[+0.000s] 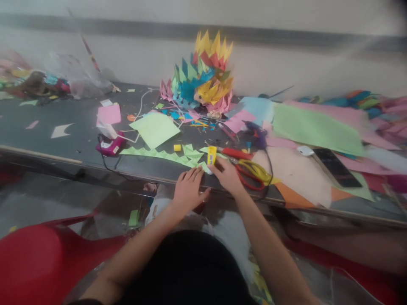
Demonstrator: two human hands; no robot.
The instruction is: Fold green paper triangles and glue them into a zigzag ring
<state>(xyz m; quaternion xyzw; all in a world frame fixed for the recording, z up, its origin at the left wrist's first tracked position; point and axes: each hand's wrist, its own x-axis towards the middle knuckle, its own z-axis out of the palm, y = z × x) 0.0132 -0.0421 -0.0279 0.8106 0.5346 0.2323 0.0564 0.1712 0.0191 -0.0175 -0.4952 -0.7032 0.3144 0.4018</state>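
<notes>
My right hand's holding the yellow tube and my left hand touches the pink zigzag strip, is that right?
No, the head view shows the zigzag strip is light green, not pink. Your right hand holds the yellow tube, with your left hand touching the strip.

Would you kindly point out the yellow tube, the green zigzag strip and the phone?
Yellow tube (211,156): head view, on its side.
Green zigzag strip (163,156): head view, near its middle.
Phone (337,167): head view, dark screen.

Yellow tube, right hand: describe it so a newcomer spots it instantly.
On the long dark table, find the pale green zigzag paper strip along the front edge. By its right end, the right hand holds the small yellow tube. Unlike the shorter yellow cylinder to its left, it bears a barcode.
</notes>
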